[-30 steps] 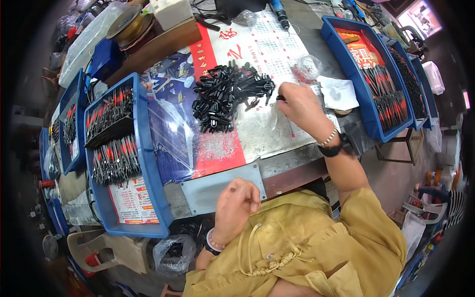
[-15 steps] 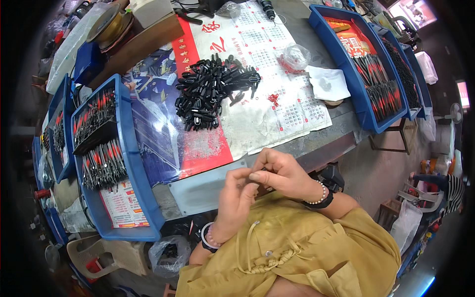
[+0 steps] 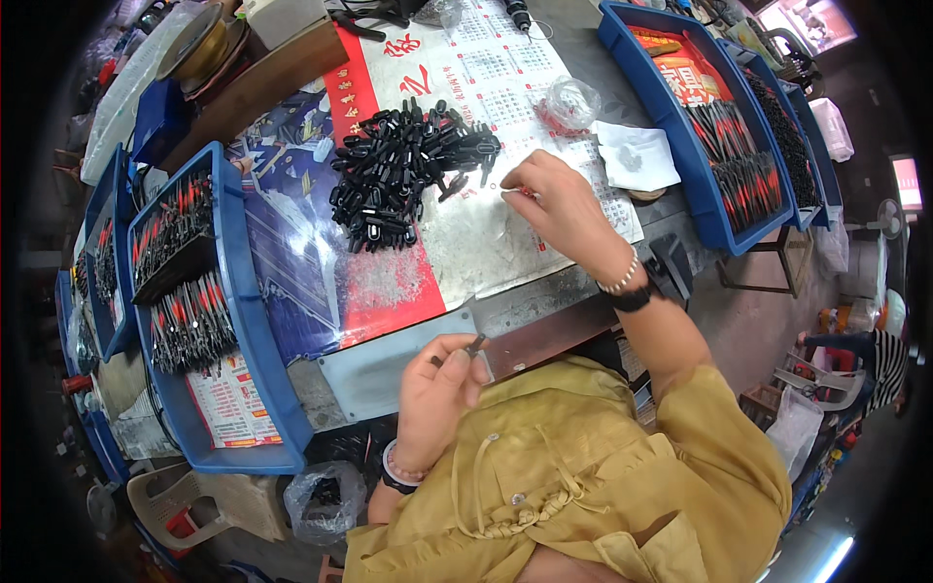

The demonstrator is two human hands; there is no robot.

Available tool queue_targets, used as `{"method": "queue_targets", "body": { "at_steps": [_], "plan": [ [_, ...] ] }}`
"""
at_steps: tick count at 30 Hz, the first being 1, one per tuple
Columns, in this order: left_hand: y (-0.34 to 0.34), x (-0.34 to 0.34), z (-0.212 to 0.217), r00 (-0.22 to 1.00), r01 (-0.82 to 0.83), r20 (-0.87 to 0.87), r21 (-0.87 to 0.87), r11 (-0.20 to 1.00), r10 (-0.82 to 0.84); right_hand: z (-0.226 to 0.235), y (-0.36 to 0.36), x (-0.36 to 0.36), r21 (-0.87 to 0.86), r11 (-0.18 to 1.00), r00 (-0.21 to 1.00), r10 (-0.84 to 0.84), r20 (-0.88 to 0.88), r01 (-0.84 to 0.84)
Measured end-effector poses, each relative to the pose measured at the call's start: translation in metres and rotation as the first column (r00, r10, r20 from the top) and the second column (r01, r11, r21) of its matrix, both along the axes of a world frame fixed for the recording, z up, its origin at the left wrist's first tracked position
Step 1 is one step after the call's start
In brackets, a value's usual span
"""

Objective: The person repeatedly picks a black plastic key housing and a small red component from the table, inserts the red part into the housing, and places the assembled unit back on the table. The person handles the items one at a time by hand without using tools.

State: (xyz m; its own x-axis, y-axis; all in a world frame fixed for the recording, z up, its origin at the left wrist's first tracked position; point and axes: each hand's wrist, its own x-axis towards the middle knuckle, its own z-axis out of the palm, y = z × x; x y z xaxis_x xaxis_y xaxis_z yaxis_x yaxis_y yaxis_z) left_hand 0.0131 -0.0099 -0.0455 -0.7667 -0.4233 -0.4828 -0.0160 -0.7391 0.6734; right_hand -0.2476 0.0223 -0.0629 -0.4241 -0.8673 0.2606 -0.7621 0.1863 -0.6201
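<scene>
My left hand (image 3: 439, 394) is closed around a slim black part (image 3: 474, 343), whose end pokes out past the thumb and fingertips, near the bench's front edge. Over the paper sheet, my right hand (image 3: 556, 206) reaches forward with thumb and fingers drawn together at the small red rings (image 3: 526, 192). Its fingertips hide most of these rings, and whatever they pinch is too small to make out. Left of that hand lies a heap of black plastic pieces (image 3: 389, 180). A clear plastic bag with red bits (image 3: 571, 105) sits just beyond the hand.
On the left, a blue tray (image 3: 277, 389) holds rows of black-and-red parts. Another blue tray (image 3: 714, 219) with similar parts stands at the right. White paper (image 3: 637, 160) lies beside it. A wooden board (image 3: 258, 92) and a gold spool (image 3: 194, 44) are at the back left.
My hands, together half a second ago, are now apart. The right has moved forward to the red rings; the left has lowered slightly, with the black part showing in its fingers.
</scene>
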Motion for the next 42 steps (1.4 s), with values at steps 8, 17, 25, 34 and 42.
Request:
{"method": "queue_targets", "body": {
  "at_steps": [8, 17, 25, 34, 42],
  "plan": [
    [-0.005, 0.017, 0.005, 0.997, 0.001, -0.074, 0.044, 0.999, 0.002, -0.019, -0.036, -0.014, 0.217, 0.975, 0.941, 0.12, -0.317, -0.051],
    [-0.006, 0.007, 0.002, 0.998, -0.032, -0.061, 0.024, 0.999, 0.034, 0.022, 0.016, 0.018, -0.054, 0.996, 0.884, 0.092, 0.459, -0.076],
    [-0.001, -0.002, 0.0, 0.994, 0.014, -0.111, -0.082, 0.996, -0.023, 0.036, 0.044, 0.071, -0.066, 0.993, 0.382, 0.1, 0.919, -0.102],
    [0.006, 0.002, 0.014, 0.998, 0.03, -0.045, -0.259, 0.965, -0.043, 0.034, 0.047, 0.09, 0.011, 0.99, 0.216, 0.02, 0.976, -0.141],
    [0.009, 0.008, 0.013, 0.995, 0.037, -0.079, -0.246, 0.969, -0.058, 0.034, 0.055, 0.101, -0.028, 0.997, 0.257, 0.046, 0.965, -0.072]
  ]
}}
